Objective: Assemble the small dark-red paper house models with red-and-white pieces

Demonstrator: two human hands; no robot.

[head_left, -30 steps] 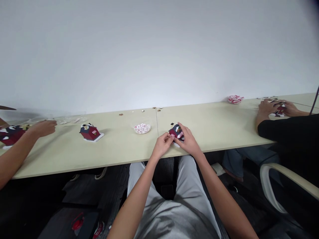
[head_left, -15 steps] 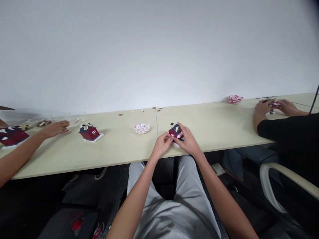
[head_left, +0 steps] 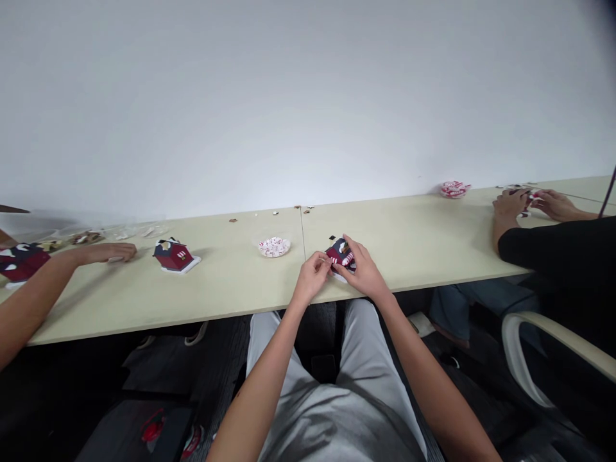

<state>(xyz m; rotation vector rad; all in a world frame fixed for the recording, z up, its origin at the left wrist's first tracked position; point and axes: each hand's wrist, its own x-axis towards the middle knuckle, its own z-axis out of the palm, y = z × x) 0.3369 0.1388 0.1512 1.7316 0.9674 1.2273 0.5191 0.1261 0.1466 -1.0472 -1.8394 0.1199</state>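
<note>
My right grip [head_left: 366,273] is closed on the little red house [head_left: 339,252] at the near counter [head_left: 414,240] edge, held steady (firm, not crushing), while my left fingertips [head_left: 327,258] pinch at its side.

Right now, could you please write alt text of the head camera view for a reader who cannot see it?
A person's left hand and right hand grip a small red model house on a long cream table, with a dish of red-and-white sweets nearby and co-workers either side.

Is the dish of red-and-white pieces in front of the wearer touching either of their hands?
No, the dish of red-and-white pieces sits apart on the table, left of both the left hand and right hand.
</note>
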